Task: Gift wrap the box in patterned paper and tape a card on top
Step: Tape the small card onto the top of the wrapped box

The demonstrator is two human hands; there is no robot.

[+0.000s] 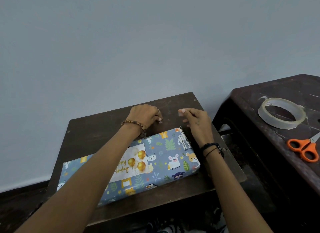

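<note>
The wrapped box (155, 165) is lying flat on the near dark wooden table (90, 134), covered in blue animal-print paper, with a birthday card (136, 161) showing gold balloons sitting on top, probably awaiting tape. Beyond it, the right hand (197, 121) is pinching a small tape piece (181, 112), while the left hand (145, 116) is curling its fingers down against the tabletop; whether it grips anything is unclear. The tape roll (281, 112) and orange scissors (304, 148) are waiting on the side table (259, 97).

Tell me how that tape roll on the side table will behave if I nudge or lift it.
The tape roll lies flat on the side table, so a nudge should slide it, not roll it. It is a thin, clear, hollow ring, so probably light and easy to hook with the fingers. A loose end seems to stick out, so it may cling.
</note>
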